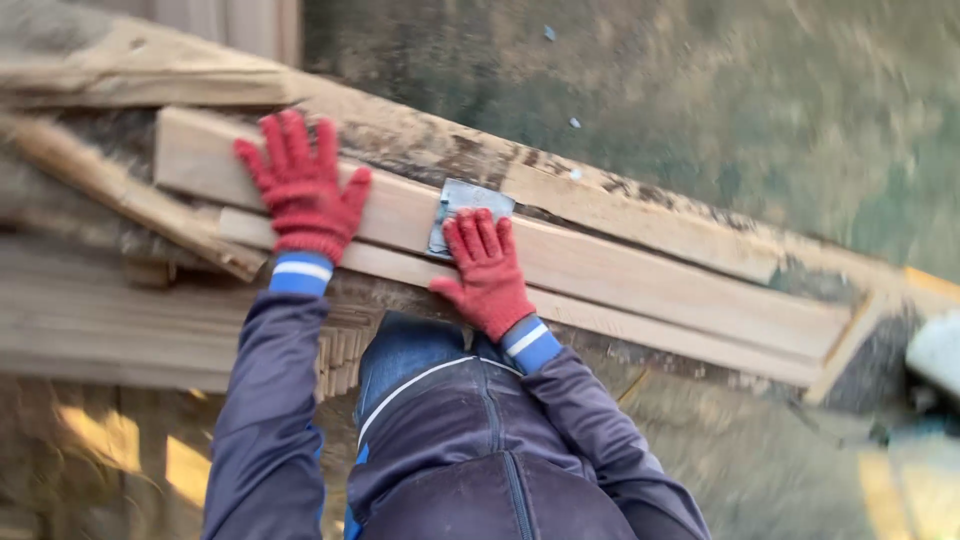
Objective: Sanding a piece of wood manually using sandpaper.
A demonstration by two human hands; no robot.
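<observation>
Both my hands wear red knitted gloves with blue cuffs. My left hand (302, 185) lies flat, fingers spread, on the left end of a long pale wooden plank (640, 270) that runs across a rough workbench. My right hand (487, 270) presses a grey piece of sandpaper (462, 200) against the same plank near its middle. A second, thinner pale strip (600, 318) lies along the plank's near edge. My dark blue jacket sleeves and jeans show below.
A rough, dirty beam (620, 205) lies behind the plank. Weathered boards (120, 190) are stacked at the left. Mossy ground (720, 90) stretches beyond. A pale blurred object (935, 350) sits at the right edge.
</observation>
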